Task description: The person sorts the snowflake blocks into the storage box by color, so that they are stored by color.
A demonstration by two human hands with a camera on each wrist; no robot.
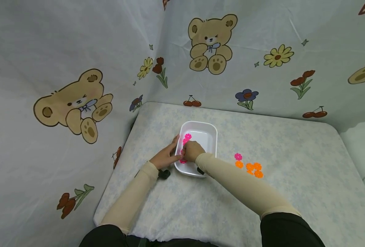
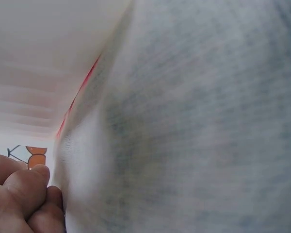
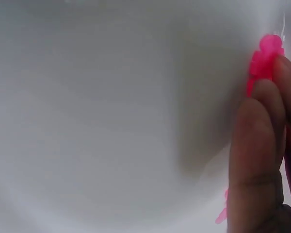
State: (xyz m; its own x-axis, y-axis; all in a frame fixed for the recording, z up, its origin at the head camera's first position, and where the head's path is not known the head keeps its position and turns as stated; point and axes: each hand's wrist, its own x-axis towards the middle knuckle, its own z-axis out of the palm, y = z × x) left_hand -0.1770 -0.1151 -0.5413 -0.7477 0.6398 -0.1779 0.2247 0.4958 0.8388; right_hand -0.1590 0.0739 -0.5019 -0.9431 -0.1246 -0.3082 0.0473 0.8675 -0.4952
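A white tray (image 1: 212, 137) with rounded corners stands on the cloth-covered table in the head view. Along its left inner side runs a row of pink flower-shaped pieces (image 1: 187, 136). My left hand (image 1: 165, 156) grips the tray's left side, its thumb over the rim and its other fingers along the outside. Inside the tray, my right hand (image 1: 193, 150) pinches a pink flower-shaped piece (image 3: 270, 48) close to the wall, as the right wrist view shows. Its curled fingers (image 3: 253, 150) hide part of the pink row. Curled fingers (image 2: 26, 194) appear at lower left in the left wrist view.
Right of the tray, one loose pink flower-shaped piece (image 1: 238, 156) lies beside several orange flower-shaped pieces (image 1: 258, 174). A pale patterned cloth (image 1: 293, 154) covers the table. Behind it and to the left hang fabric walls (image 1: 124, 31) printed with bears and flowers.
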